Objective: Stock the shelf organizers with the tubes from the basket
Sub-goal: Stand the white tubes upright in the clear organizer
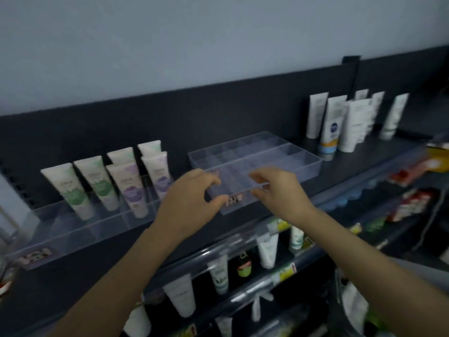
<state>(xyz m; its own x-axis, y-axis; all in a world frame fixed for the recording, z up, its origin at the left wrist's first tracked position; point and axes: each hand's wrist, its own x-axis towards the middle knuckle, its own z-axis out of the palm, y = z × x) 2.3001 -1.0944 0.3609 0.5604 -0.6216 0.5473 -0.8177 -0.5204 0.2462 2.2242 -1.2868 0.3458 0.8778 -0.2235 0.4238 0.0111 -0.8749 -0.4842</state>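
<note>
The middle organizer (257,164), a clear divided tray, sits on the top shelf (379,152); the dark shelf shows through its compartments. Both hands hold its front rim. The left hand (192,203) pinches the front left corner between thumb and curled fingers. The right hand (279,190) pinches the rim just to the right, fingers curled over it. The two hands are close together but apart.

Left of it, the left organizer (80,229) holds six tubes (99,183) at its back, caps down and leaning back: green-labelled ones to the left, purple-labelled ones to the right. Its front compartments are see-through.

Right of the middle organizer, white tubes (352,125) stand in a cluster straight on the shelf. The lower shelves (245,297) carry more tubes, blurred.
</note>
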